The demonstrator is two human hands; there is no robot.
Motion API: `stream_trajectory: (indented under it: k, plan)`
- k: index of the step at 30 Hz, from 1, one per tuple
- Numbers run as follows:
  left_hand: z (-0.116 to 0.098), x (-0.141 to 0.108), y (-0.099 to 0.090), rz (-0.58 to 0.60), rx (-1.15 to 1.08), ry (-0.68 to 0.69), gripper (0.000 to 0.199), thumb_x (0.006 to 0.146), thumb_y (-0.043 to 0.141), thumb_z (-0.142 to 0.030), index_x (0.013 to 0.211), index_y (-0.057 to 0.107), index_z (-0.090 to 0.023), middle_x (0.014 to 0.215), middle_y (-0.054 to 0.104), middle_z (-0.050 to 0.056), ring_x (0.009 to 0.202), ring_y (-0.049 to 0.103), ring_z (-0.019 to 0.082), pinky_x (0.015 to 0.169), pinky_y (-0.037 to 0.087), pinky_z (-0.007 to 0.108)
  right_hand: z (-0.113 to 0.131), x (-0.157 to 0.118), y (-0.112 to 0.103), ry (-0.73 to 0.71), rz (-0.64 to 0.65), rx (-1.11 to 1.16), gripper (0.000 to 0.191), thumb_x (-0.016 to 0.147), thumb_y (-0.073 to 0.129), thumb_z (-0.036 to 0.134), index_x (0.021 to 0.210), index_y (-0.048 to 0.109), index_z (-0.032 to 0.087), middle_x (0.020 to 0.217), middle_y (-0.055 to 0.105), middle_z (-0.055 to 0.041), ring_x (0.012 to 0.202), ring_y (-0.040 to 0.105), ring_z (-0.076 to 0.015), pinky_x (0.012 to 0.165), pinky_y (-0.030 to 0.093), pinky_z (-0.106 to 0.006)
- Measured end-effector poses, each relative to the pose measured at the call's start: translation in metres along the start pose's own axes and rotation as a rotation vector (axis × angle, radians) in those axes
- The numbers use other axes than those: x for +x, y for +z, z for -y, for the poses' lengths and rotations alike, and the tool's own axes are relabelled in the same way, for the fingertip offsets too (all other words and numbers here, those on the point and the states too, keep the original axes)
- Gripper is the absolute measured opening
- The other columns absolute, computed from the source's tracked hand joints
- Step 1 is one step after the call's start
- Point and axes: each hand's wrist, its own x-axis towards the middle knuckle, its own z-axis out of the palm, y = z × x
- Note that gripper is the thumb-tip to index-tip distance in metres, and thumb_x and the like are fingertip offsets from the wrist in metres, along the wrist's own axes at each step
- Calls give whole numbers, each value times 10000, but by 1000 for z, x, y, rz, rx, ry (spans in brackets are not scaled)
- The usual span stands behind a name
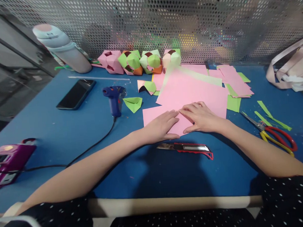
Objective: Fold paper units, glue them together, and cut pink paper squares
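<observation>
Pink paper sheets (191,91) lie overlapped at the middle of the blue table (134,178). My left hand (163,125) rests flat on the lower pink sheet (151,115), thumb apart from the fingers. On the same paper, close to its right, lies my right hand (201,117), fingers bent a little and thumb spread. Neither hand grips anything that shows. Just below the hands is a red box cutter (186,147) with its blade pointing left. A folded green paper piece (133,103) and a blue glue gun (115,100) are left of the sheets.
Folded paper shapes (130,62) line the perforated panel (147,25). A phone (76,94) and bottle (61,47) stand left, with a purple box (11,159) on the glue gun's cord. Right are scissors (269,129), green strips (273,115), paper pieces (236,80) and a bag (293,65).
</observation>
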Motion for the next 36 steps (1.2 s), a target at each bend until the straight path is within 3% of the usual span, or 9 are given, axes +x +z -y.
stream_trajectory:
  k: [6, 9, 11, 16, 31, 36]
  plan:
    - [2, 0, -7, 98, -94, -55, 681, 799, 627, -586, 1272, 493, -115, 1490, 360, 234, 1400, 328, 337, 1128, 322, 525, 4, 3, -7, 5, 28, 25, 859, 723, 514, 791, 1335, 471, 190, 1264, 540, -141, 1096, 461, -333, 930, 271, -454]
    - [1, 1, -4, 30, -100, -51, 472, 920, 502, -490, 1214, 523, -121, 1455, 418, 221, 1380, 372, 301, 1115, 344, 517, 11, 4, -6, 61, 12, 21, 730, 810, 459, 733, 1291, 506, 186, 1220, 560, -134, 1078, 470, -319, 917, 278, -443]
    - [0, 1, 1, -14, -68, -30, 432, 942, 468, -468, 1180, 529, -113, 1428, 443, 234, 1366, 390, 305, 1104, 353, 528, 16, 4, -4, 97, -10, -2, 661, 865, 411, 688, 1271, 513, 177, 1209, 564, -131, 1075, 473, -310, 918, 273, -436]
    - [1, -1, 9, -58, -16, -4, 599, 851, 547, -585, 1180, 503, -87, 1413, 435, 277, 1369, 370, 358, 1090, 351, 564, 20, 3, 1, 91, -42, -52, 721, 833, 439, 716, 1279, 495, 152, 1237, 550, -143, 1079, 468, -320, 928, 255, -452]
    - [-1, 0, 2, 13, -19, -35, 727, 786, 582, -655, 1227, 496, -82, 1432, 412, 281, 1370, 364, 376, 1097, 346, 557, 38, 4, 2, 178, -81, -36, 653, 820, 427, 704, 1143, 523, 145, 1144, 575, -149, 1075, 470, -326, 972, 259, -493]
    - [0, -2, 4, -26, -19, -23, 733, 791, 561, -664, 1232, 490, -83, 1420, 423, 289, 1364, 374, 374, 1090, 351, 570, 38, 3, 2, 177, -96, -23, 676, 808, 446, 710, 1169, 517, 142, 1161, 577, -150, 1090, 476, -331, 1007, 242, -528]
